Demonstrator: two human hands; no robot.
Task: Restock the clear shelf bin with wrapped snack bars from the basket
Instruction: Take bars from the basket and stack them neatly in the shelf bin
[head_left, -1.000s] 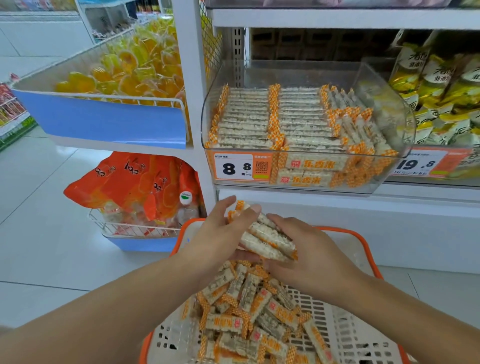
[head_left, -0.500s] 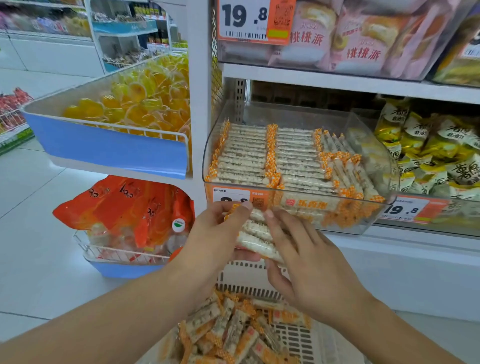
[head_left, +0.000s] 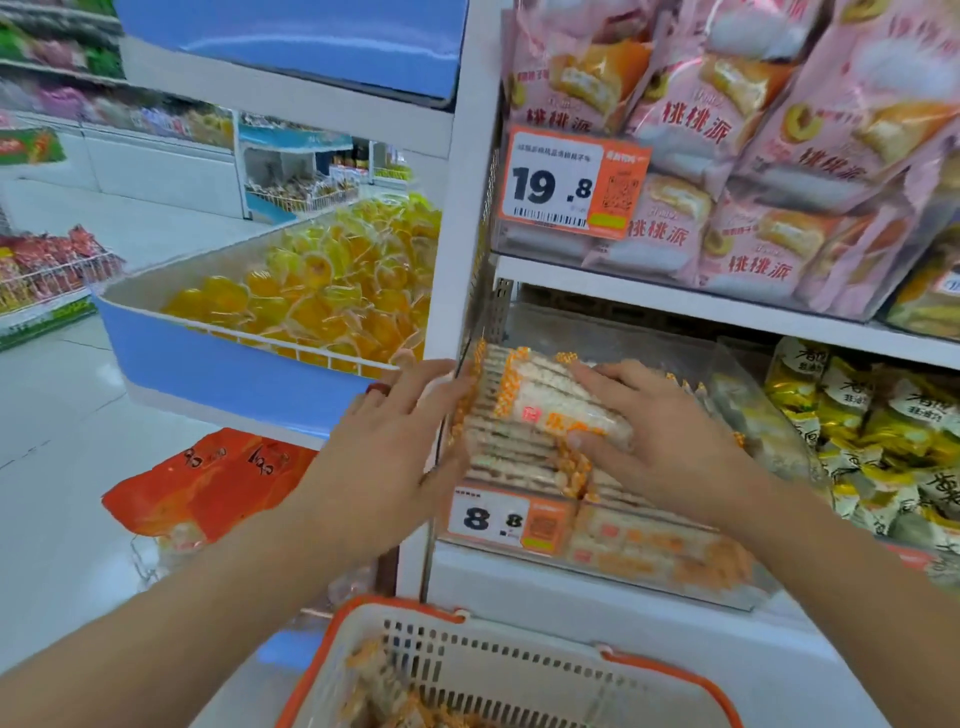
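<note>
Two hands over the clear shelf bin (head_left: 748, 415). Right hand (head_left: 670, 441) pinches a small stack of crinkly wrapped snack bars (head_left: 556, 410), thumb under, fingers (head_left: 597, 371) flat on top, just above the rows already in the bin. Left hand (head_left: 395, 441) open, fingers straight against the stack's left end. Slotted plastic basket (head_left: 519, 665) below, more bars inside.

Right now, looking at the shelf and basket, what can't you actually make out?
- Head view: how full the clear bin is; both hands and the held snack bars cover its middle.
- Head view: the basket contents; the bottom edge cuts them off and they are blurred.
- Head view: the left hand fingers' grip on the bars; motion blur and the bin's side wall obscure it.
- Head view: small print on the 8.8 price tag; too small.
</note>
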